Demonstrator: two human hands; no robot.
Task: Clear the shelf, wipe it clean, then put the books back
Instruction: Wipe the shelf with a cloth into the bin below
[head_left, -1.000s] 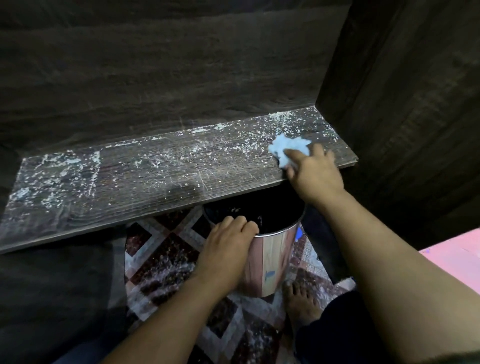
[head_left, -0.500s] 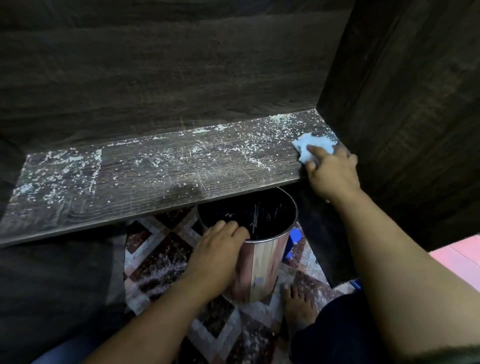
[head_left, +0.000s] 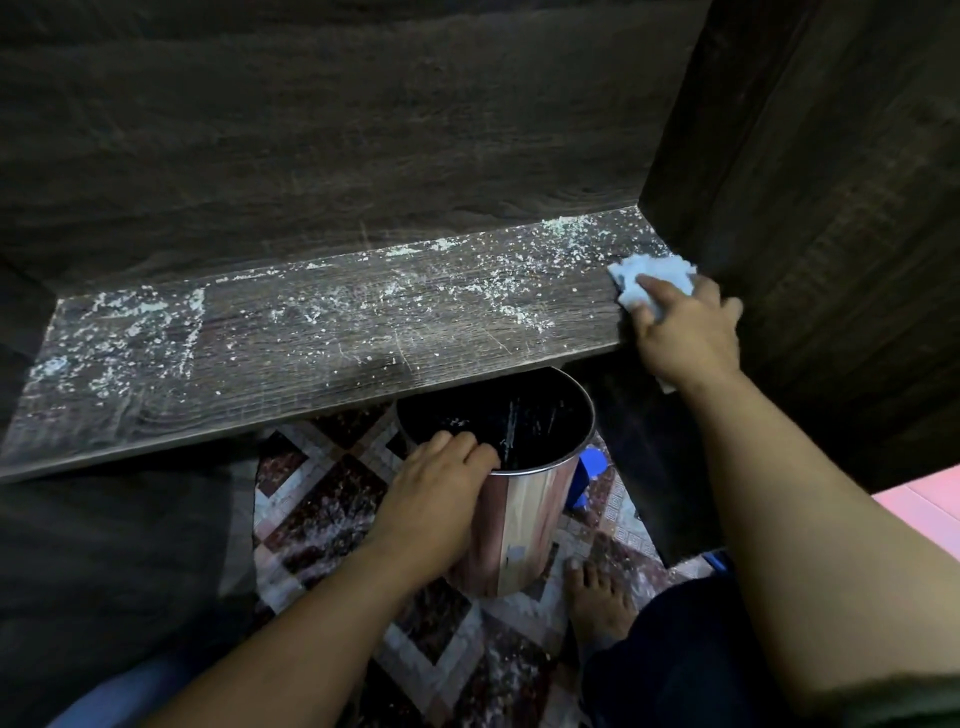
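Here's the dark wooden shelf (head_left: 363, 332), running left to right across the view and speckled with white crumbs (head_left: 119, 332), thickest at the far left end and along the far edge. At the far right end, tight against the side panel (head_left: 805, 234), the right hand (head_left: 685, 332) presses a pale blue cloth (head_left: 649, 275) down on the shelf. The index finger lies across the cloth and the other fingers bend over it. A scrap of cloth pokes out under the wrist, so the wad is held under the palm.

Below the shelf's near edge, the left hand (head_left: 436, 493) grips a shiny metal bin (head_left: 519, 519). Its fingers hook over the near-left rim into the dark inside, where a few white flecks show. The bin is off the floor, tilted, with its mouth just under the shelf edge.

Underneath is a patterned tile floor (head_left: 322, 499), dusted with white. A bare foot (head_left: 597, 597) stands just right of the bin, and something small and blue (head_left: 592, 462) peeks out behind it.
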